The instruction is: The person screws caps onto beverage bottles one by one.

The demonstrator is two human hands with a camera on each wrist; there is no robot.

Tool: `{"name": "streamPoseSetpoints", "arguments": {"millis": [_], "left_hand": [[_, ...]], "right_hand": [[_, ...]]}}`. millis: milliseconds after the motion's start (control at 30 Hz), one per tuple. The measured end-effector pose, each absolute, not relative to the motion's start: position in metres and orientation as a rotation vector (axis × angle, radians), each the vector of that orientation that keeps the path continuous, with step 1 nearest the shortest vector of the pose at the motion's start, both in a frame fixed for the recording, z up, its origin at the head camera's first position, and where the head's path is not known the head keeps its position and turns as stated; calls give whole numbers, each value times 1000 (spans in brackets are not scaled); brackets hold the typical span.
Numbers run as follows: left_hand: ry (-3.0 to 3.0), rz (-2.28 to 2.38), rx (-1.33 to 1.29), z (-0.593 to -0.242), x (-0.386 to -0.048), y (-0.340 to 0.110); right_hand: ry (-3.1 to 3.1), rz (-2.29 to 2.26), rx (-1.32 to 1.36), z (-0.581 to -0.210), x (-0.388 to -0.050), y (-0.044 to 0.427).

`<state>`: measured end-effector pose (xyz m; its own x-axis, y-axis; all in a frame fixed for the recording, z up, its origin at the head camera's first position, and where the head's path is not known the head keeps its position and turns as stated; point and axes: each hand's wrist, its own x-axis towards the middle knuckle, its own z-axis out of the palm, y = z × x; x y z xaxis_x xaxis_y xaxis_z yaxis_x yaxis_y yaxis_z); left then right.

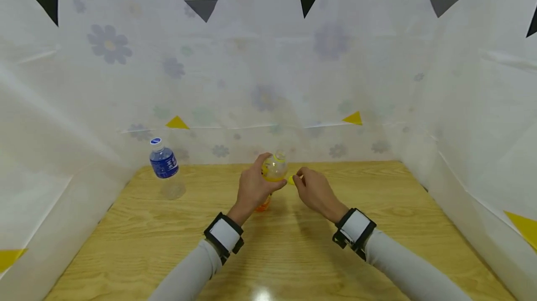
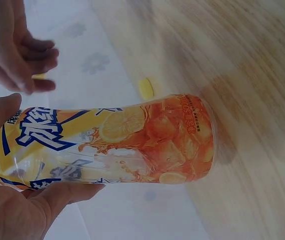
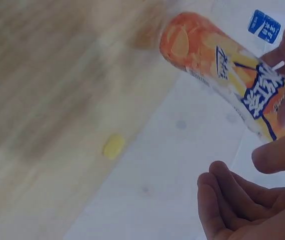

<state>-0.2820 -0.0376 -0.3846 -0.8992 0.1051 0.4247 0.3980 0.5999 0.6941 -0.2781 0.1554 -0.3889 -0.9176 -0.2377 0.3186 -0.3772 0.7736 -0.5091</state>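
Note:
My left hand (image 1: pixel 254 188) grips the upper part of an iced tea bottle (image 2: pixel 152 145) with an orange and yellow label. Fingers and thumb wrap round it, and its clear neck (image 1: pixel 279 155) shows above them with no cap on it. To the right, my right hand (image 1: pixel 313 190) hovers apart from the bottle, its fingers loosely bent. A gap shows between thumb and fingertips in the right wrist view, with nothing held there. A yellow bottle cap (image 3: pixel 113 146) lies on the table near its back edge, beyond the right fingertips. Whether the bottle's base touches the table I cannot tell.
A clear plastic water bottle (image 1: pixel 164 166) with a blue label and a white cap stands at the table's back left. The wooden table (image 1: pixel 168 245) is closed in at the back and sides by pale flower-patterned sheets (image 1: pixel 260 58) bearing black, grey and yellow triangles.

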Motion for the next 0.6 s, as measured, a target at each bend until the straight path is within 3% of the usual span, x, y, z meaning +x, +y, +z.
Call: {"name": "streamPoseSetpoints", "arguments": {"millis": [300,600], "left_hand": [[-2469,-1190,-437,-383,-281,-37],[-2443,-1189,-459,-385,-281,-35]], "right_hand": [[-2653,759,383,-368,-327,144],[-2784,672,219,-414,-368,138]]}}
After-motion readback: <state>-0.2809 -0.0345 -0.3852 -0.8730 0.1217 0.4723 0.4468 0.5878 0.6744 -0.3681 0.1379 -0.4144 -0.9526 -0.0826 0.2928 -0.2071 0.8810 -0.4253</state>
